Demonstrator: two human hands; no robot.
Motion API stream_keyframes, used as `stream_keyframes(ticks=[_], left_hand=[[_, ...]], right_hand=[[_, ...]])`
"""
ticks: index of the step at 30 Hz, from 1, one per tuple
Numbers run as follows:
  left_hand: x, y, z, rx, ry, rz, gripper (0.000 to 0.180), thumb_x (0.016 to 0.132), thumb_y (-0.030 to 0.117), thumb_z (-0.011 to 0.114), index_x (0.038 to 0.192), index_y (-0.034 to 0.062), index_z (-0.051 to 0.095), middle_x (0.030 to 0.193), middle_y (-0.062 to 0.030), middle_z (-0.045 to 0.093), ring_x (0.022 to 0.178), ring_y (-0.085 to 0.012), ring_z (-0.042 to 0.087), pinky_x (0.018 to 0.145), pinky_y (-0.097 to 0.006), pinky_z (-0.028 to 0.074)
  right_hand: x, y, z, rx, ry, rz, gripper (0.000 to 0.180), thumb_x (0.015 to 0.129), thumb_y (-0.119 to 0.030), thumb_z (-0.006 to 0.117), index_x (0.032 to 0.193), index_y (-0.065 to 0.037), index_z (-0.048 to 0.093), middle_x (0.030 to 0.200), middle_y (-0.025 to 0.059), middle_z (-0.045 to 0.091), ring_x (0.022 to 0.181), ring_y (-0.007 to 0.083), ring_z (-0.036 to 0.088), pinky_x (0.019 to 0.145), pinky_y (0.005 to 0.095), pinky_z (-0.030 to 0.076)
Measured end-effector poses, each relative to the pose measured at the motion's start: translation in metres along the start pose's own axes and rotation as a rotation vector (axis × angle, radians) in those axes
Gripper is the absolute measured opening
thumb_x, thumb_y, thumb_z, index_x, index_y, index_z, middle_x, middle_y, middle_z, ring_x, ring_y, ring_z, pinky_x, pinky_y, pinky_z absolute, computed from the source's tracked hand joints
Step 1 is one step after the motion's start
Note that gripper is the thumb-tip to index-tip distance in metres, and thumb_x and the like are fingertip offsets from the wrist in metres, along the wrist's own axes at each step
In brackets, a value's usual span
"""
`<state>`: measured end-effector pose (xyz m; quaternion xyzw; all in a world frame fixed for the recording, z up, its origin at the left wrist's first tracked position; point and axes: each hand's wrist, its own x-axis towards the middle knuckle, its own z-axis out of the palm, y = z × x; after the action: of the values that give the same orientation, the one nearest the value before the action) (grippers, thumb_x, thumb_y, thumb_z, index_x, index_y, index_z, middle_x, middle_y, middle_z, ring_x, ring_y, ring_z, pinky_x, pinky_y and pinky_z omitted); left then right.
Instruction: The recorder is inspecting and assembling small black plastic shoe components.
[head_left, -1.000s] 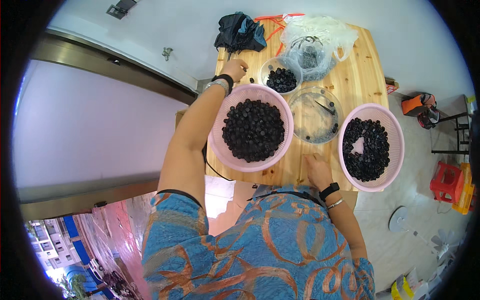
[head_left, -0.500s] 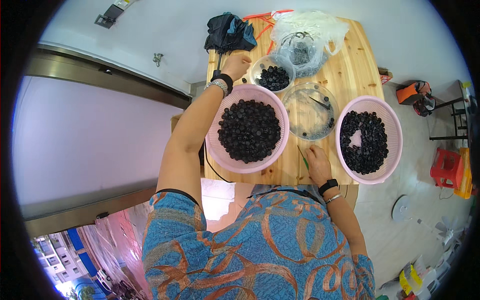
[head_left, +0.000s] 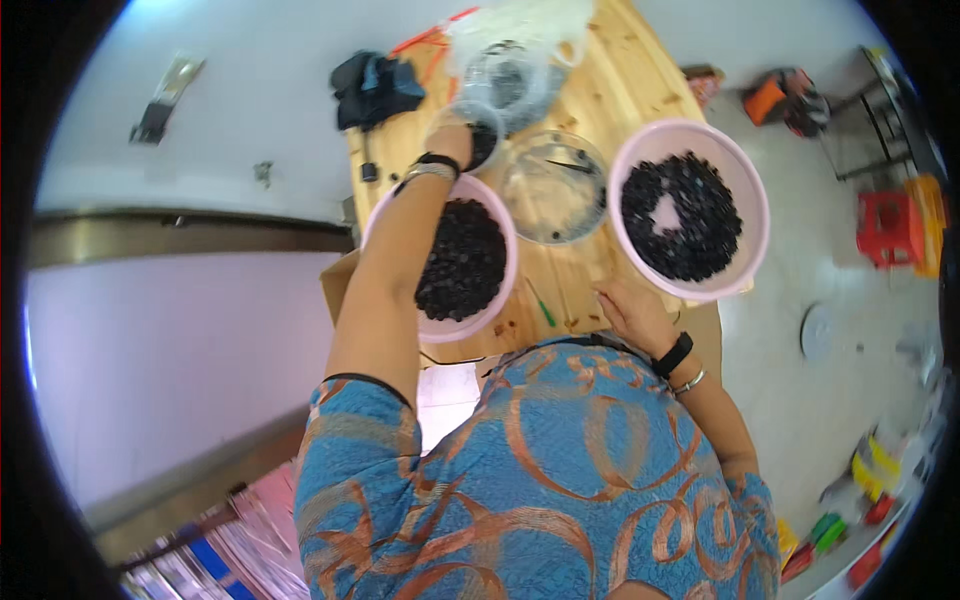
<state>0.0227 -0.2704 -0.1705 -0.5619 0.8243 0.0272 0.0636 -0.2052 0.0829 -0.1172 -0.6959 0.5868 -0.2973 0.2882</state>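
Observation:
My left hand (head_left: 452, 142) reaches over the left side of a clear round tub (head_left: 483, 112) of small black round pieces. Its fingers are blurred and partly hidden there. Beneath that forearm stands a pink basket (head_left: 510, 250) heaped with small black caps (head_left: 465, 262). My right hand (head_left: 635, 312) rests at the table's front edge with curled fingers; whether something small is in them I cannot make out. A thin green-handled tool (head_left: 544, 308) lies on the wood to its left. Ahead of it is a clear round tray (head_left: 552, 215) with a dark pointed tool (head_left: 570, 166) and a few black pieces.
A second pink basket (head_left: 757, 210) of black pieces stands on the right of the wooden table (head_left: 625, 60). Farther back are a clear plastic bag (head_left: 515, 40) and a folded dark umbrella (head_left: 378, 88). A red stool (head_left: 888, 230) stands on the floor at right.
My left hand has moved from beside the umbrella handle to over the clear tub. My right hand has come away from the green-handled tool, which now lies alone. The whole view has shifted and tilted.

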Motion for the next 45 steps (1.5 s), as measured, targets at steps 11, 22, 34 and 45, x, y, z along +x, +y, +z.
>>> stream_keyframes(ticks=[11,22,34,45], left_hand=[[0.0,0.017,-0.019,0.124,-0.158,0.099,0.021,0.079,0.011,0.051,0.092,0.006,0.067,0.1,-0.0183,0.063,0.097,-0.0296,0.06,0.083,-0.04,0.048],[-0.01,0.013,-0.013,0.079,-0.135,0.1,0.022,0.071,0.015,0.059,0.09,0.0084,0.067,0.093,-0.0154,0.065,0.09,-0.0305,0.061,0.08,-0.039,0.048],[-0.072,0.039,-0.1,-1.715,-0.22,-0.017,0.021,0.082,0.001,0.059,0.103,0.0045,0.055,0.094,-0.0069,0.062,0.077,-0.0128,0.061,0.064,-0.02,0.049],[-0.213,0.12,-0.142,-2.059,-0.441,0.009,0.022,0.085,-0.002,0.05,0.106,0.0029,0.053,0.092,-0.0072,0.058,0.076,-0.0118,0.054,0.066,-0.021,0.044]], right_hand=[[0.011,0.09,-0.076,-0.231,0.098,0.328,0.017,0.079,-0.014,0.054,0.089,-0.005,0.063,0.086,0.0154,0.062,0.081,0.0323,0.06,0.071,0.0413,0.048],[0.027,0.095,-0.066,-0.59,-0.485,0.321,0.018,0.076,-0.015,0.053,0.086,-0.004,0.064,0.087,0.0151,0.061,0.083,0.0315,0.061,0.072,0.0423,0.049],[0.046,0.105,-0.075,-0.306,-0.27,0.027,0.019,0.07,-0.009,0.058,0.087,-0.003,0.064,0.085,0.0167,0.063,0.081,0.0331,0.061,0.071,0.0422,0.048],[0.064,0.119,-0.072,-0.351,-0.401,0.079,0.017,0.068,-0.008,0.059,0.085,-0.004,0.062,0.084,0.0142,0.062,0.082,0.0313,0.061,0.069,0.0418,0.048]])
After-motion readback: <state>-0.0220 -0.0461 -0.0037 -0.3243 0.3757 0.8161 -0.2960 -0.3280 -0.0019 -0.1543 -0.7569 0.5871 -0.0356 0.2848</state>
